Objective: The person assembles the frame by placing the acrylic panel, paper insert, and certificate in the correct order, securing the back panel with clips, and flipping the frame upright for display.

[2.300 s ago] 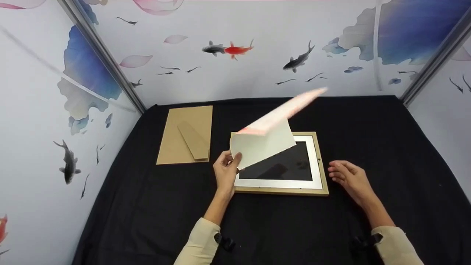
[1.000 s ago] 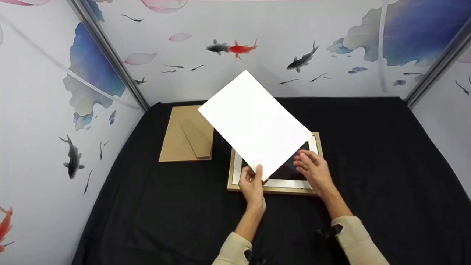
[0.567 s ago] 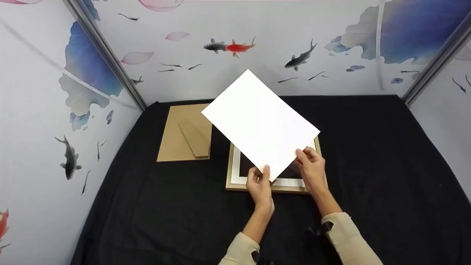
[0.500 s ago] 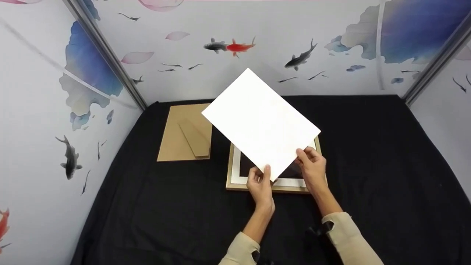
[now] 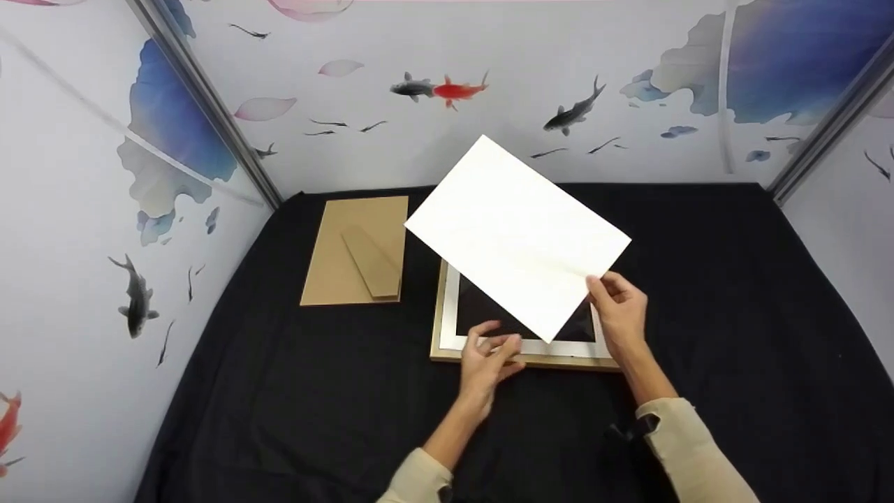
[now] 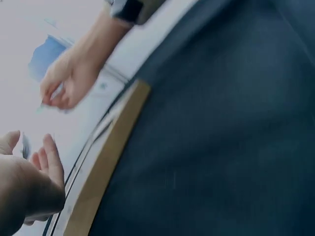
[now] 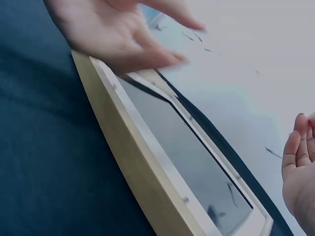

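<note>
A white sheet of paper (image 5: pixel 513 234), its visible face blank, is held up at a slant. My right hand (image 5: pixel 621 311) pinches it by the lower right edge between thumb and fingers. Beneath lies a picture frame (image 5: pixel 538 361) with a light wooden rim, a white border and a dark glossy middle; the sheet covers much of it in the head view. My left hand (image 5: pixel 485 363) is off the paper, fingers spread, over the frame's front edge. The left wrist view has the frame's wooden side (image 6: pixel 108 157) close by, and the right wrist view shows its glossy pane (image 7: pixel 182 142).
To the left of the frame lies a brown backing board (image 5: pixel 323 272) with a tapered stand leg (image 5: pixel 372 269) on it. Black cloth (image 5: pixel 293 391) covers the table. White panels (image 5: pixel 489 42) printed with fish and leaves enclose the back and sides.
The sheet was turned from its printed side to the blank one. The right hand came in and took its edge; the left hand then let go and drew back. The sheet has shifted right.
</note>
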Tool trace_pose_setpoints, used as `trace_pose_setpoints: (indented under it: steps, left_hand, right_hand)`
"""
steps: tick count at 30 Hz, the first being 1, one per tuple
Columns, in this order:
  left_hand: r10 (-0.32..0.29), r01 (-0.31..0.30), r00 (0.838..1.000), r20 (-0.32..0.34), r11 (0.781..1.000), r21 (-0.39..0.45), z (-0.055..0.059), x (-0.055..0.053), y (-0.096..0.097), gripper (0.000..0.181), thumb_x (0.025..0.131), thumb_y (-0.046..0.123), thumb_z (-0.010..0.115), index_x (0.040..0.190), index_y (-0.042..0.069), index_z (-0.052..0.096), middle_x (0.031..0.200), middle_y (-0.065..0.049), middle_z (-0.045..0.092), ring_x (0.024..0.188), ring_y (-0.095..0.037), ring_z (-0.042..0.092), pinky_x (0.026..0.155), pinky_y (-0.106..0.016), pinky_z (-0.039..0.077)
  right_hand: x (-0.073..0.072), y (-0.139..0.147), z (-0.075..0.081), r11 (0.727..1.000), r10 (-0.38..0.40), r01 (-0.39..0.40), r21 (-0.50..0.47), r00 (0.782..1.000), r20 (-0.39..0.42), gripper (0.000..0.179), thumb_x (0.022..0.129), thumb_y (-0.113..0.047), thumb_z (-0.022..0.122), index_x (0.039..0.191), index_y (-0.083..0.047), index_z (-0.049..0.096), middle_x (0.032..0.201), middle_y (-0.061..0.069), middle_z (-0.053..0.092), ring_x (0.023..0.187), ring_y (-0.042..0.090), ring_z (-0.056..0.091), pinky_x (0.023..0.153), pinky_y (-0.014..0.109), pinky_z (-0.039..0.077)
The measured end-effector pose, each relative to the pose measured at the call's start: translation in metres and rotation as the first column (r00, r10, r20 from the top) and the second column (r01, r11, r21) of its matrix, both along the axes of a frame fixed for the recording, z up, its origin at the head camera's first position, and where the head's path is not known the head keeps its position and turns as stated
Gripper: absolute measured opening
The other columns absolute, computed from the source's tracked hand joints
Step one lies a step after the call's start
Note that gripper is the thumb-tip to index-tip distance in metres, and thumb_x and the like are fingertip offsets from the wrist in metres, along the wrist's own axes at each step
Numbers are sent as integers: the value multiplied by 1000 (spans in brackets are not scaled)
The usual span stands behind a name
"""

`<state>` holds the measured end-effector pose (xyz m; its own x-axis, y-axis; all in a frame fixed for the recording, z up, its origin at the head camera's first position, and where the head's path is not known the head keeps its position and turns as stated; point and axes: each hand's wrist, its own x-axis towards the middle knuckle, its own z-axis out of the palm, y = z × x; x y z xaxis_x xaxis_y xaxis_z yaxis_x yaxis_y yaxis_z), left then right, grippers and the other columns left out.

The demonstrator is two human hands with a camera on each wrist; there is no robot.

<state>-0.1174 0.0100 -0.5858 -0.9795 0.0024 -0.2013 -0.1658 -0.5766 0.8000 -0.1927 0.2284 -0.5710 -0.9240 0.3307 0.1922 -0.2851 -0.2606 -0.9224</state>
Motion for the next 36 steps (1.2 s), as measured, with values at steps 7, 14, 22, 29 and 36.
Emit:
trace_pose_setpoints:
  steps: [7,14,22,29,36]
  left_hand:
    - [-70,72,997,16,980,-187,3,-16,-80,57,89,2,78,133,-7,44,98,-15,67,82,-24,68,67,-37,60]
    - [-76,74,997,8,935,-348,19,-44,-149,58,90,10,79,135,-5,45,108,-18,67,96,-37,67,75,-43,60]
    - [-165,133,986,-35,889,-437,30,-64,-174,50,95,15,74,137,1,51,124,-26,61,114,-49,59,86,-48,56]
    - [-313,268,949,-32,856,-443,21,-69,-152,47,100,29,69,137,3,55,122,-24,63,104,-38,67,82,-47,58]
    - [-345,288,938,-26,820,-494,13,-71,-137,28,99,21,70,121,3,65,103,-13,69,86,-26,68,71,-41,59]
  right_hand:
    - [2,33,3,993,50,-47,105,999,-19,17,92,9,69,99,23,62,77,13,65,66,19,62,63,28,55]
    - [5,59,11,966,154,-150,211,988,-2,17,92,10,68,100,24,63,81,14,68,67,18,62,62,24,53]
    - [4,91,19,817,325,-349,459,936,134,16,97,2,67,106,15,69,85,16,68,72,18,64,63,29,55]
    - [1,106,13,728,478,-523,443,851,220,20,100,-1,63,112,15,66,96,24,68,80,19,67,68,33,57]
    - [-5,109,8,700,492,-573,426,820,294,24,101,-8,64,112,13,66,90,18,67,73,17,61,64,32,55]
